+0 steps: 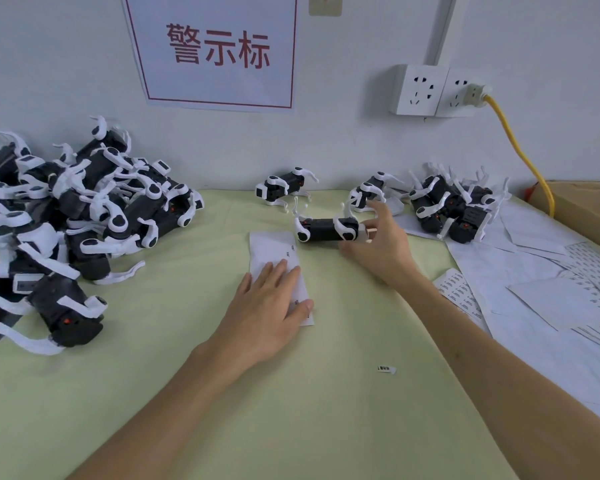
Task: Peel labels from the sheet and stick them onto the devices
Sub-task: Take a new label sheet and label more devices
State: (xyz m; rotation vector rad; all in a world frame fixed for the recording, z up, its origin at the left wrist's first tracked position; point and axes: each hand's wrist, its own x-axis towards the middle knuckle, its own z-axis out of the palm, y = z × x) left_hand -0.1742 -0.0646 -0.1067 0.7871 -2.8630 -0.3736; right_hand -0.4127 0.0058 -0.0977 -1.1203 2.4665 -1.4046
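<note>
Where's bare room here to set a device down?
Bare mat between your forearms, but for one stray label, and between the left device pile and label sheet. Crowded: the held device, back-right cluster, loose sheets on the right.

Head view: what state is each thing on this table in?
Left hand, flat, pressing the sheet.
Sheet, flat on the table, few labels left.
Device, lying on its side.
Right hand, pinching the device's white end.
Loose label, lying alone on the table.
Plug, in the socket.
</note>
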